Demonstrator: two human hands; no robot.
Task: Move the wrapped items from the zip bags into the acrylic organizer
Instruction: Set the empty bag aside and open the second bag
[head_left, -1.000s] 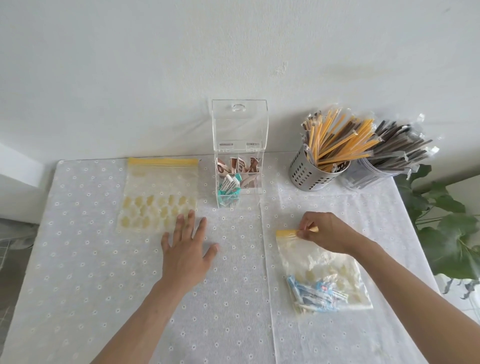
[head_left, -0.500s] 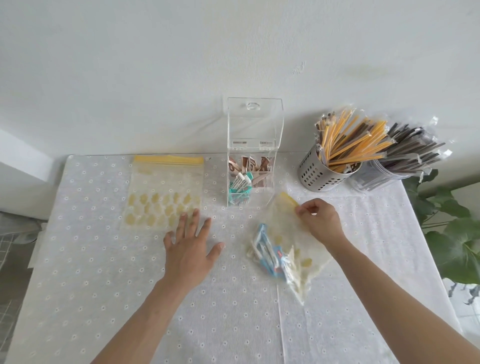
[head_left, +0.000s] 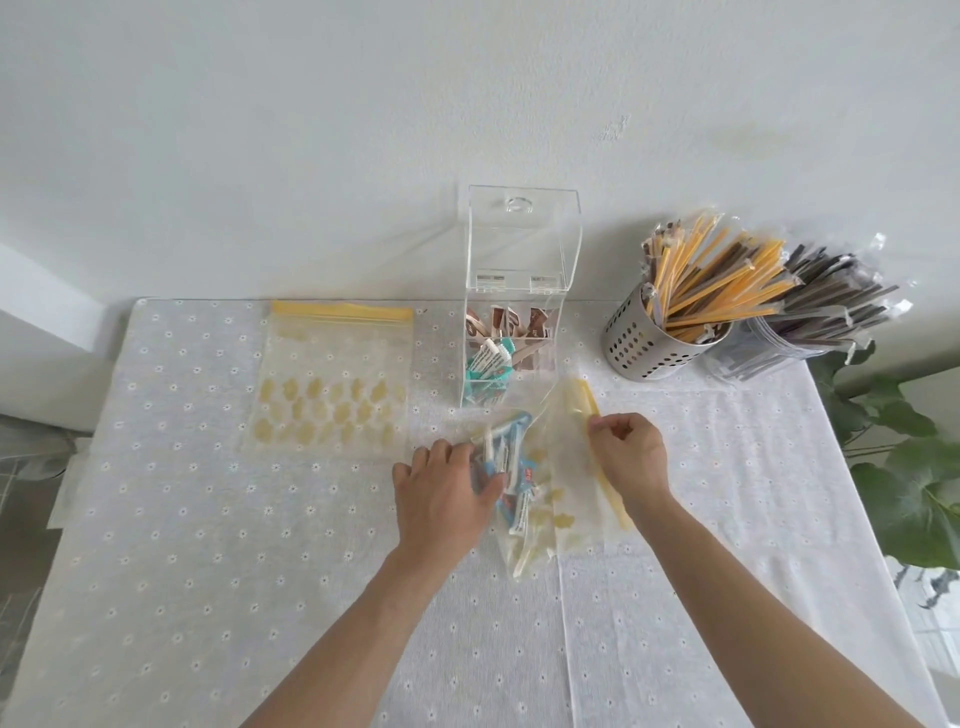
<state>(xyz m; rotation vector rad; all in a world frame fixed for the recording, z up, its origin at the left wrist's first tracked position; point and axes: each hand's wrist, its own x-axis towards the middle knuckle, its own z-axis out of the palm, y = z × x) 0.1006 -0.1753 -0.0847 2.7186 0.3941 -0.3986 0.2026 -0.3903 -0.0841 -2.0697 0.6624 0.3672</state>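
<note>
A clear zip bag (head_left: 558, 488) with a yellow seal and yellow prints lies in front of the acrylic organizer (head_left: 511, 332). It holds several blue and white wrapped items (head_left: 511, 467). My right hand (head_left: 631, 457) pinches the bag's yellow seal edge. My left hand (head_left: 441, 493) grips the bag's left side over the wrapped items. The organizer stands at the back centre with its lid raised; brown packets sit in its rear compartments and teal wrapped items in the front one. A second zip bag (head_left: 332, 384) lies flat to the left and looks empty.
A perforated metal cup (head_left: 649, 343) full of wrapped yellow and brown sticks stands right of the organizer, with a clear container of dark wrapped sticks (head_left: 810, 322) beside it. Plant leaves (head_left: 914, 467) hang past the table's right edge. A white dotted cloth (head_left: 208, 545) covers the table.
My right hand has carried the bag from the right side toward the centre. My left hand left the cloth and took hold of the bag's left side.
</note>
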